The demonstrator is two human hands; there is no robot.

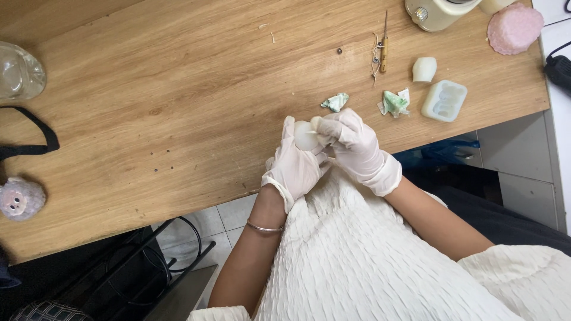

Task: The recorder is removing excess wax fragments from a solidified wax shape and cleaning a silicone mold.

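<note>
White lump [306, 138] half hidden by hands [330, 151]

On my feed, a wooden table [178, 89] is filling the view. A pink ridged disc [514, 28] is lying at 1 o'clock, with a white silicone mould [444, 100] sitting below it. Two crumpled green-white scraps [336, 101] [394, 103] are resting near centre. A glass jar [19, 71] is standing at 9 o'clock.

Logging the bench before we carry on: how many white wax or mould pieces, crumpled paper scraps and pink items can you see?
White pieces: 3 - held piece, small cup-shaped piece, silicone mould
Crumpled green-white paper scraps: 2 -
Pink round block: 1 -
Total: 6
</note>
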